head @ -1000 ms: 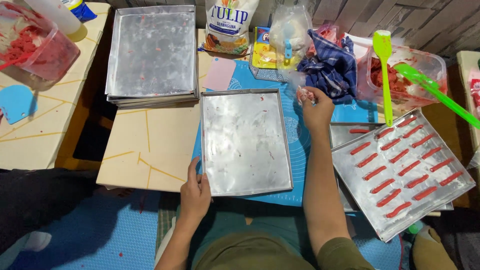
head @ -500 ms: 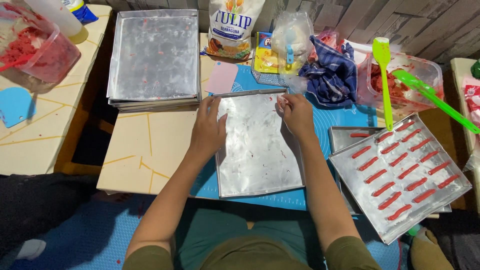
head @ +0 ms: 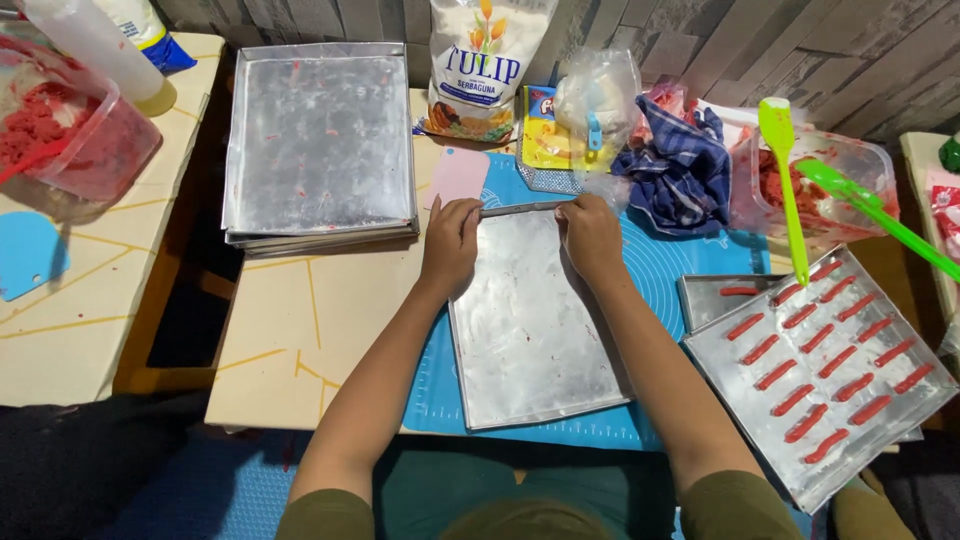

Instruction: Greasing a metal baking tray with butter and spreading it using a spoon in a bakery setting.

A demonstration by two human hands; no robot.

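An empty metal baking tray [head: 535, 330] lies on a blue silicone mat [head: 690, 265] in front of me. My left hand [head: 450, 245] rests on the tray's far left corner, fingers curled over the rim. My right hand [head: 592, 235] presses on the far right part of the same rim. Both forearms reach forward over the tray's sides. To the right, a tilted tray [head: 825, 375] carries several short red dough sticks in rows.
A stack of empty trays [head: 320, 140] sits at the back left. Behind the mat stand a flour bag [head: 480, 65], plastic bags [head: 595, 100] and a blue checked cloth [head: 680, 165]. A tub of red dough [head: 830, 185] with green spatulas [head: 790, 180] is right; another tub [head: 70, 135] left.
My left hand moved from the tray's near edge to its far edge, and my right hand shifted onto the far rim. The tray has slid slightly and now lies a bit askew.
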